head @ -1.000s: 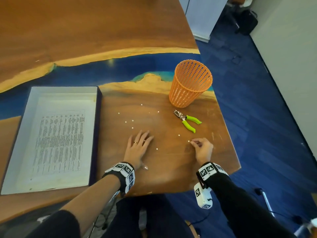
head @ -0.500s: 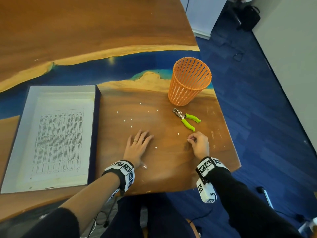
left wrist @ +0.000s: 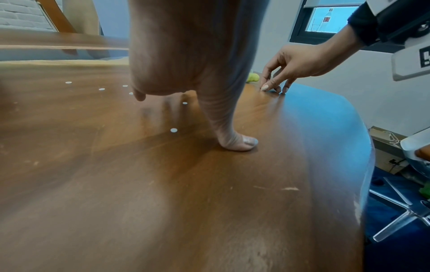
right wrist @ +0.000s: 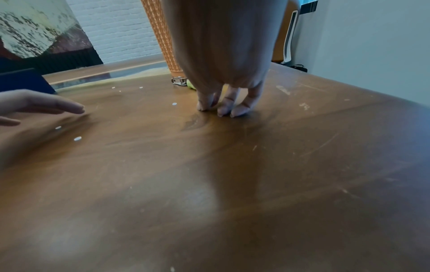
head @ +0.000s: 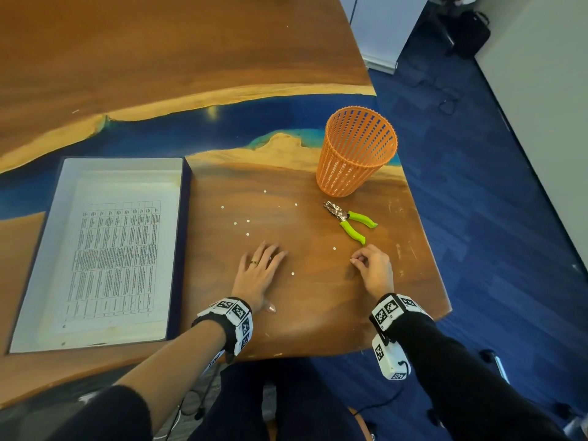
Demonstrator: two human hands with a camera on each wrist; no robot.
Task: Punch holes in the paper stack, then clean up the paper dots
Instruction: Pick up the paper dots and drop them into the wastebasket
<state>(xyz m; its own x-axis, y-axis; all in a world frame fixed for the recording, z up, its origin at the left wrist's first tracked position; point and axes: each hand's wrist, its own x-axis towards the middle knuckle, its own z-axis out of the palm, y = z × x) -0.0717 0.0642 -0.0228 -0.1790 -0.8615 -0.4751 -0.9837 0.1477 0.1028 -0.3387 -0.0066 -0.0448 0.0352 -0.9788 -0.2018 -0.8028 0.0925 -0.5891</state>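
Right hand pinching at tabletop (dot unseen), left hand flat, paper dots ahead

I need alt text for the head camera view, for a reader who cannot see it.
A right hand pinches at a wooden table while the left hand rests flat among scattered paper dots. Behind lie a green-handled hole punch, an orange basket and a box holding printed paper.

Beyond the hands, white paper dots speckle the brown-and-blue desk, near an orange slotted basket, a green-handled punch and black-printed white paper.
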